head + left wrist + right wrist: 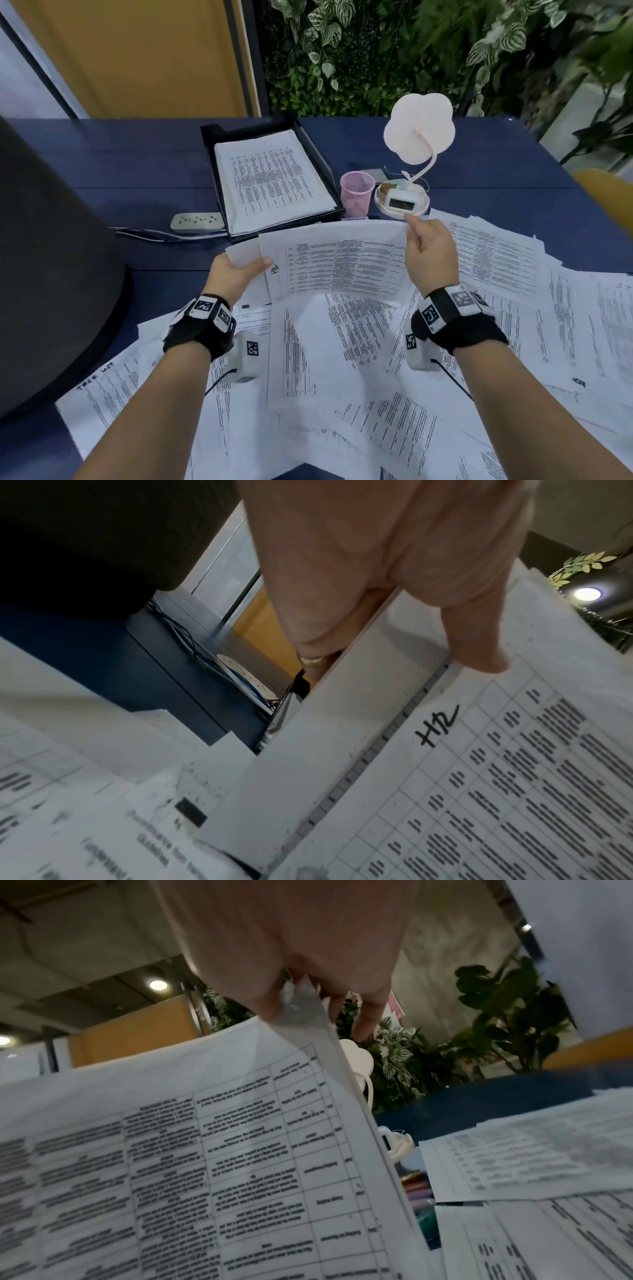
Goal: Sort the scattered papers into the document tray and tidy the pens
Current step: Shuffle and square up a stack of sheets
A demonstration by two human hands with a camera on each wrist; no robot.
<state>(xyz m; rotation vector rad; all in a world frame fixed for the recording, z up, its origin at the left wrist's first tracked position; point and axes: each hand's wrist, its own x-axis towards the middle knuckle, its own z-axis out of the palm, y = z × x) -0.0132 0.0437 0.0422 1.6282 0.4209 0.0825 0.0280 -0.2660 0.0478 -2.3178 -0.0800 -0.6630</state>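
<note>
Both hands hold a small sheaf of printed papers up off the desk, just in front of the black document tray. My left hand grips its left end, thumb on top beside a handwritten mark. My right hand pinches the upper right corner. The tray holds a stack of printed sheets. Many more loose papers cover the near desk. Coloured pens lie partly hidden between the held papers and a sheet on the desk. A pink mesh pen cup stands right of the tray.
A white flower-shaped desk lamp with a small clock base stands behind my right hand. A power strip with cables lies left of the tray. A large dark object fills the left side. The desk is dark blue.
</note>
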